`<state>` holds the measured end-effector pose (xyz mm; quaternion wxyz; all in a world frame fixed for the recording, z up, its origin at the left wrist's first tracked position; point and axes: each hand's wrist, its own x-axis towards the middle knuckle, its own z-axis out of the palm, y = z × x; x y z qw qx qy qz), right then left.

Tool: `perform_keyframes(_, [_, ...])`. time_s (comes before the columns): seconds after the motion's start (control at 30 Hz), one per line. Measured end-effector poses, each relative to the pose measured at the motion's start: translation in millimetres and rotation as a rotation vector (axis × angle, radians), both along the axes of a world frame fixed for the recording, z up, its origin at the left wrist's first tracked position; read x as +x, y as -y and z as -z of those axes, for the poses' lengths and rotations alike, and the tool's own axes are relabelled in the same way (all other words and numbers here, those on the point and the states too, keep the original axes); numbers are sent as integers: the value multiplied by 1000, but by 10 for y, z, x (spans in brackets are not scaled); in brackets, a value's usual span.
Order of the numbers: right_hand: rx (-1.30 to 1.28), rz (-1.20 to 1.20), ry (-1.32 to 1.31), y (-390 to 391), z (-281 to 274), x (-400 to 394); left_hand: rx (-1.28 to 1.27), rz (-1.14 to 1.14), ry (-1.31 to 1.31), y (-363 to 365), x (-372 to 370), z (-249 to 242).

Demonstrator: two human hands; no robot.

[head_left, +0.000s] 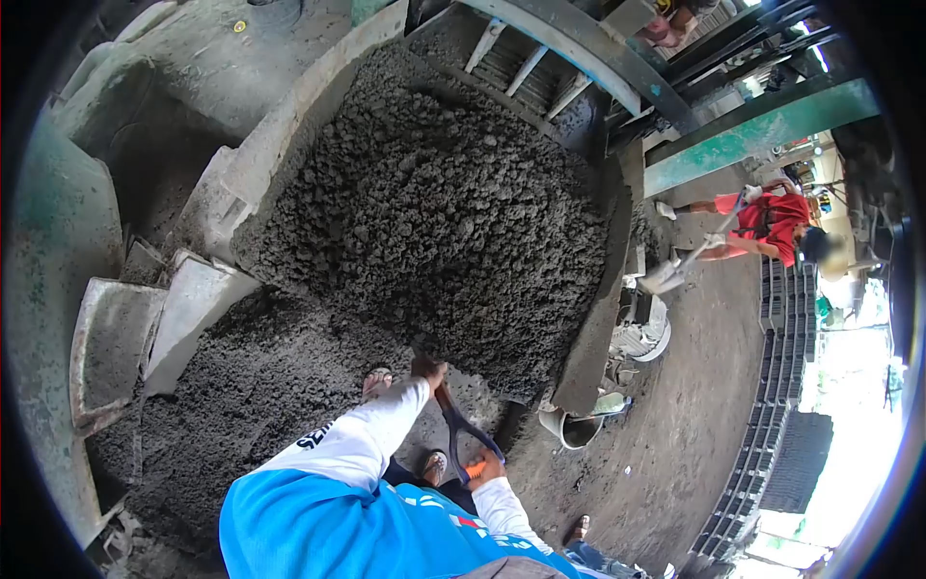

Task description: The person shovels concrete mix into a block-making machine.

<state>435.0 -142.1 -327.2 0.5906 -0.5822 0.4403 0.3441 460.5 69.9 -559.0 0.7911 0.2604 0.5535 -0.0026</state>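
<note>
My left hand [429, 370] is wrapped around the lower shaft of a shovel [449, 410]. My right hand [487, 470] grips the D-shaped handle at its top end, where some orange shows. The shovel's blade is hard to make out against the heap of dark, damp, crumbly mix [453, 212] just beyond my left hand. This heap fills a metal-walled trough [588, 338]. More loose mix [260, 376] lies on the floor at the left, near my feet.
Metal plates [193, 309] stand at the left. A bucket [574, 429] lies by the trough's right corner. Farther right, a person in red [772, 222] holds another shovel [666, 275]. Stacked blocks [748, 463] line the right side; a green beam [762, 145] crosses above.
</note>
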Motion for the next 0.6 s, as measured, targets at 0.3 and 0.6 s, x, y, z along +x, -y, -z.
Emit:
perform_keyframes(0.3, [49, 0, 57, -848, 238, 181, 222, -141, -288, -711, -133, -553])
perform_keyframes(0.6, [-671, -1639, 416, -1852, 488, 712, 182, 71, -179, -1428, -9, 78])
